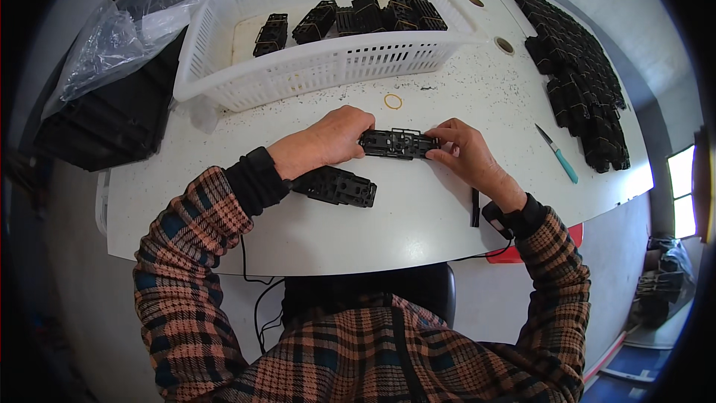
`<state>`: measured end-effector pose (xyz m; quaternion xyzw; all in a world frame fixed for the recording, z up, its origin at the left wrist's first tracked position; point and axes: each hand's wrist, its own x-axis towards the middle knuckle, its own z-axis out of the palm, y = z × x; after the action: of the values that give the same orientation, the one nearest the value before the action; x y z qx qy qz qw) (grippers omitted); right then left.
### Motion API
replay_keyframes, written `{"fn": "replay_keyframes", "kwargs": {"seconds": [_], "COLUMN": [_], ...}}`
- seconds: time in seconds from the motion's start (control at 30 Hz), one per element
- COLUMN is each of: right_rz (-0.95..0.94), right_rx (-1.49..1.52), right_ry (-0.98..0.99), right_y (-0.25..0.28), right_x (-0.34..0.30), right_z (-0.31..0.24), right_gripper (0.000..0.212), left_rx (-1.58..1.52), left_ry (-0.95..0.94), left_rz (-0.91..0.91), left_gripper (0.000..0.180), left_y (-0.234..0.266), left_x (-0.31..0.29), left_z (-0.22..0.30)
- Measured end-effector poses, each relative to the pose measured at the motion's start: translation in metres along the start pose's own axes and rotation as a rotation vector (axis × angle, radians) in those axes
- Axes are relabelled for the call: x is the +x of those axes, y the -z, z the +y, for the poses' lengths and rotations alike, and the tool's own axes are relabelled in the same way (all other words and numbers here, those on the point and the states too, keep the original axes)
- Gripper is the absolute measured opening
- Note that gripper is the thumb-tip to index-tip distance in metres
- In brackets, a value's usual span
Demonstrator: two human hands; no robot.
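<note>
Black part (397, 145) between both hands (335, 134) (467, 155)

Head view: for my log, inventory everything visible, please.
Table: one, white, centre
Basket: one, white, back
Bundles: several, black, in basket
Parts: many, black, table's right
Knife: one, teal-handled, right
Rubber band: one, yellow, near basket
Crate: one, black, left
Plastic bag: one, clear, over crate
Held assembly: one, black, mid-table
Second assembly: one, black, below held assembly
Strip: one, black, right of second assembly
Table holes: two, brown, back right
Unclear item: one, red, lower right
Cables: several, black, below table
Sleeves: two, plaid, below
Left hand: one, bare, on held assembly
Right hand: one, bare, likewise
</note>
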<state>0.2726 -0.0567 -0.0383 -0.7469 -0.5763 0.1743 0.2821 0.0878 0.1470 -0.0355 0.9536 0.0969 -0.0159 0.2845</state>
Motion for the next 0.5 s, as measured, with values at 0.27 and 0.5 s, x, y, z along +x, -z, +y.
{"fn": "replay_keyframes", "kwargs": {"seconds": [0.27,0.5], "right_rz": [0.012,-0.056], "right_rx": [-0.022,-0.054], "right_ry": [0.009,-0.039], "right_y": [-0.001,0.004], "right_x": [-0.001,0.000], "right_z": [-0.001,-0.012], "right_gripper": [0.036,0.035], "left_rx": [0.021,0.022], "left_ry": [-0.013,-0.004], "left_rz": [-0.010,-0.034], "left_gripper": [0.032,0.034], "left_y": [0.001,0.005], "left_x": [0.000,-0.001], "left_z": [0.002,0.008]}}
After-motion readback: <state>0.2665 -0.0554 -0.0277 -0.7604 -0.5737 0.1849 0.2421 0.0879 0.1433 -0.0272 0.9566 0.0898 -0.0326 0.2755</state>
